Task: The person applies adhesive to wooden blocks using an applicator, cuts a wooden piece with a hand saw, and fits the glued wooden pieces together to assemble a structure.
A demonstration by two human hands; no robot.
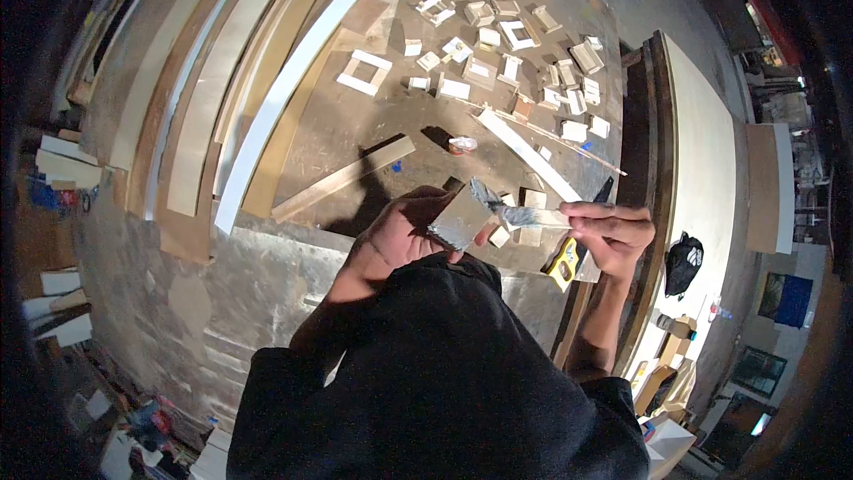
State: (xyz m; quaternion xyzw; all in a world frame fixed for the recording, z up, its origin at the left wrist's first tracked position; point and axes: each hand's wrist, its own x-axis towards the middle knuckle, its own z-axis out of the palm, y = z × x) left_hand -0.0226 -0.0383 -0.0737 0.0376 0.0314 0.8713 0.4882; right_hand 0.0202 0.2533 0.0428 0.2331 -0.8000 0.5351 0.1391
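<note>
My left hand [404, 229] is wrapped round a small flat block [460, 220] with a greyish, wet-looking face, near the middle of the view. From the right, my right hand [611, 233] pinches the light handle of a paint brush [531, 217]. The grey-smeared bristles meet the block's right side. Just below my right hand lies a saw with a yellow handle [563, 267]. A small round container [460, 145] sits on the floor beyond the block. Small wood pieces [499, 236] lie behind and below the brush, partly hidden.
Long boards [293, 89] lie at the left. Many small wooden blocks and square frames [364, 72] are scattered beyond my hands. A narrow white strip [530, 156] and a plank [344, 179] lie nearer. At right, a long pale surface [702, 124] holds a black cap [684, 265].
</note>
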